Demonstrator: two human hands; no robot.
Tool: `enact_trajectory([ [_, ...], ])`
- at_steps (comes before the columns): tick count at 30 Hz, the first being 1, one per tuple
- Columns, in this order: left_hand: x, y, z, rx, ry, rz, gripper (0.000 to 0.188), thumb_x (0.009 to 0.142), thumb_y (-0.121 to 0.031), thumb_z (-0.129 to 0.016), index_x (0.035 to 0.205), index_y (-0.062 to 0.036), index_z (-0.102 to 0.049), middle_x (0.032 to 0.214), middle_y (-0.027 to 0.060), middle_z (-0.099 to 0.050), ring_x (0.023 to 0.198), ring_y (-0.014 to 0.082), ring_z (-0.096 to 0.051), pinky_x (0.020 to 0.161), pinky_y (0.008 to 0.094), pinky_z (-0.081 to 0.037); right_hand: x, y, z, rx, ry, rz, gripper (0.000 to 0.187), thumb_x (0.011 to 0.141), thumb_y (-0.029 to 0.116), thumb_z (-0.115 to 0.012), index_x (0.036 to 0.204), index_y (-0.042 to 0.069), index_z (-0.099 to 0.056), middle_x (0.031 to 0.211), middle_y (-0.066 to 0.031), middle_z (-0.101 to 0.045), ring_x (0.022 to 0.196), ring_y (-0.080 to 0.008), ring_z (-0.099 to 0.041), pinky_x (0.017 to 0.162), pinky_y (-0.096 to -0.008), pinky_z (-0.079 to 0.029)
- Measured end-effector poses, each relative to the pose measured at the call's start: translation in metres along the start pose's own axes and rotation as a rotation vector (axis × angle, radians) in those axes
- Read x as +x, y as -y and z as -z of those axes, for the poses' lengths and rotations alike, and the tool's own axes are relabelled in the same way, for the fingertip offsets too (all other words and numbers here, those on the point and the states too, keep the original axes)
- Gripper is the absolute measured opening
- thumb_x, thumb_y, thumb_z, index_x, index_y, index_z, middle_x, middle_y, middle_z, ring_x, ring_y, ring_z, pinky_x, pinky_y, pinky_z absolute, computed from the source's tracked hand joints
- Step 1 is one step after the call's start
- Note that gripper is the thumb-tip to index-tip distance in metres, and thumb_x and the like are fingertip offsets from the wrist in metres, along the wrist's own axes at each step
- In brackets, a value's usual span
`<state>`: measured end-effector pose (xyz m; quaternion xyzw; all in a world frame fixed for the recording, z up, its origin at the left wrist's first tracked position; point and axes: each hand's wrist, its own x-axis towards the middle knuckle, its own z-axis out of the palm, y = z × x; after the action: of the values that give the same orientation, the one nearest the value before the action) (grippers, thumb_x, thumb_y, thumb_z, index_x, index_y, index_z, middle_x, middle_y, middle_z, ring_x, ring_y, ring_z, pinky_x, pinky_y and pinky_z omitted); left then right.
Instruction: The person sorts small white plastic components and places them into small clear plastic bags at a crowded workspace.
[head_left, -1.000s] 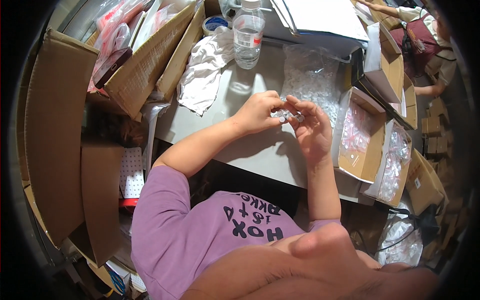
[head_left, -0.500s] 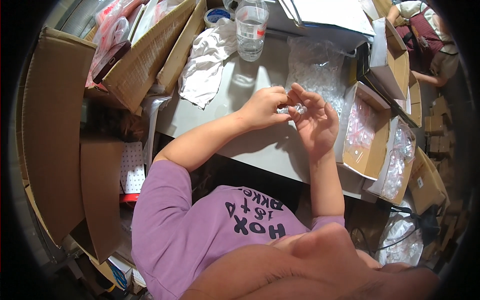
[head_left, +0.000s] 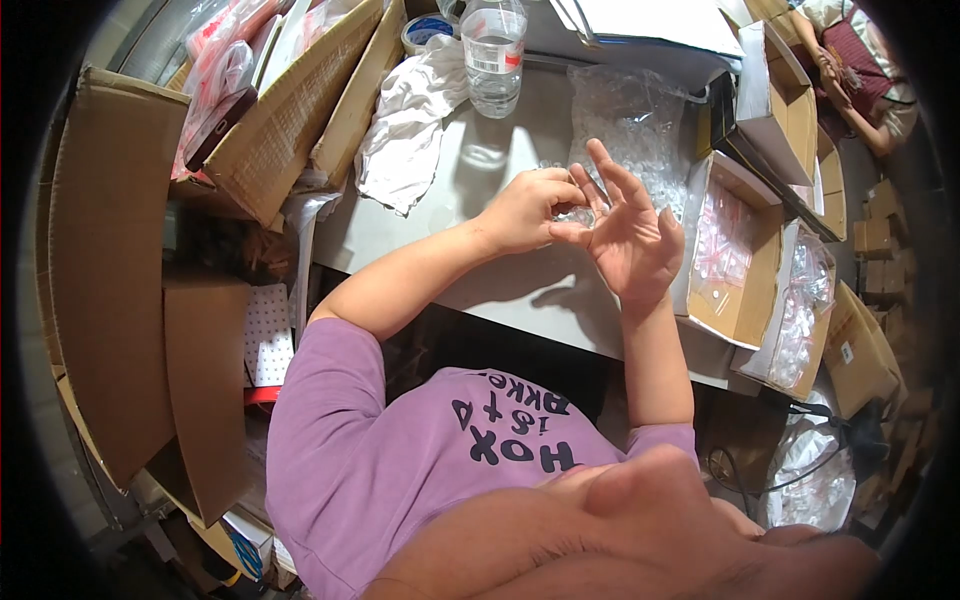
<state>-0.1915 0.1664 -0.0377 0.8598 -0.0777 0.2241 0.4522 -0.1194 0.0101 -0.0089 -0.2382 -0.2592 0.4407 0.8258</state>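
Note:
Above the grey table [head_left: 480, 275], my left hand [head_left: 527, 208] is closed, its fingers bent around a small bunch of clear plastic [head_left: 577, 214] whose exact kind I cannot make out. My right hand [head_left: 637, 245] is beside it, palm toward me and fingers spread. The right thumb and a fingertip reach close to the clear plastic; whether they touch it I cannot tell. Just beyond the hands lies a clear bag [head_left: 625, 115] with many small clear pieces inside.
A water bottle [head_left: 494, 60] and a white cloth [head_left: 405, 140] stand at the table's far left. Small bags fill an open carton [head_left: 757, 290] on the right, with another carton [head_left: 808, 370] alongside. Large cardboard boxes [head_left: 110, 270] rise at left. Another person [head_left: 860, 65] is at far right.
My right hand has straightened and spread its fingers, lifting slightly away from the clear plastic. My left hand stays closed in nearly the same place. The other person's hands have come together.

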Motion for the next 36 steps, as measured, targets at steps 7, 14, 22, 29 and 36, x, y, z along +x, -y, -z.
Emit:
enact_trajectory([
  [7, -0.001, -0.004, 0.002, -0.018, 0.015, 0.02, 0.025, 0.069, -0.011, -0.074, 0.09, -0.0002, -0.066, 0.085, 0.0094, -0.061, 0.073, 0.0218, -0.061, 0.057, 0.0289, -0.049, -0.004, 0.002, -0.007, -0.187, 0.017, -0.041, 0.09, 0.079, 0.066, -0.049, 0.146, 0.009, -0.026, 0.154, -0.0137, -0.01, 0.137, -0.0291, -0.022, 0.092, -0.056, -0.048],
  [14, -0.002, -0.009, 0.006, -0.098, 0.034, 0.097, 0.026, 0.069, -0.014, -0.075, 0.091, -0.0003, -0.068, 0.081, 0.0116, -0.061, 0.07, 0.0223, -0.061, 0.061, 0.0306, -0.05, -0.006, 0.019, -0.006, -0.246, -0.018, 0.008, 0.086, 0.082, 0.064, -0.051, 0.141, 0.005, -0.029, 0.147, -0.0157, -0.027, 0.13, -0.0276, -0.035, 0.084, -0.0403, -0.053],
  [22, 0.005, -0.005, 0.014, -0.052, 0.013, 0.148, 0.027, 0.072, -0.015, -0.078, 0.093, -0.0012, -0.07, 0.08, 0.0062, -0.061, 0.068, 0.0127, -0.06, 0.062, 0.024, -0.049, -0.011, 0.039, 0.002, -0.555, -0.347, 0.039, 0.024, 0.094, 0.019, -0.053, 0.11, 0.002, -0.059, 0.103, -0.0066, -0.061, 0.093, -0.0134, -0.057, 0.074, -0.0258, -0.048],
  [29, 0.003, -0.005, 0.012, -0.068, 0.022, 0.144, 0.025, 0.073, -0.014, -0.077, 0.093, -0.001, -0.069, 0.081, 0.0056, -0.061, 0.069, 0.012, -0.059, 0.063, 0.0235, -0.048, -0.052, 0.059, -0.028, -1.378, -0.443, 0.168, 0.019, 0.089, 0.006, -0.054, 0.105, -0.001, -0.063, 0.091, -0.0129, -0.066, 0.087, -0.0206, -0.064, 0.079, -0.0296, -0.049],
  [36, -0.001, -0.008, 0.018, -0.038, 0.007, 0.121, 0.026, 0.073, -0.013, -0.077, 0.093, -0.0009, -0.069, 0.081, 0.0057, -0.062, 0.069, 0.0121, -0.059, 0.063, 0.0239, -0.048, -0.119, 0.02, -0.033, -2.172, -0.395, -0.164, 0.033, 0.079, 0.0, -0.058, 0.112, 0.003, -0.056, 0.103, -0.0179, -0.06, 0.088, -0.0369, -0.06, 0.076, -0.0419, -0.05],
])
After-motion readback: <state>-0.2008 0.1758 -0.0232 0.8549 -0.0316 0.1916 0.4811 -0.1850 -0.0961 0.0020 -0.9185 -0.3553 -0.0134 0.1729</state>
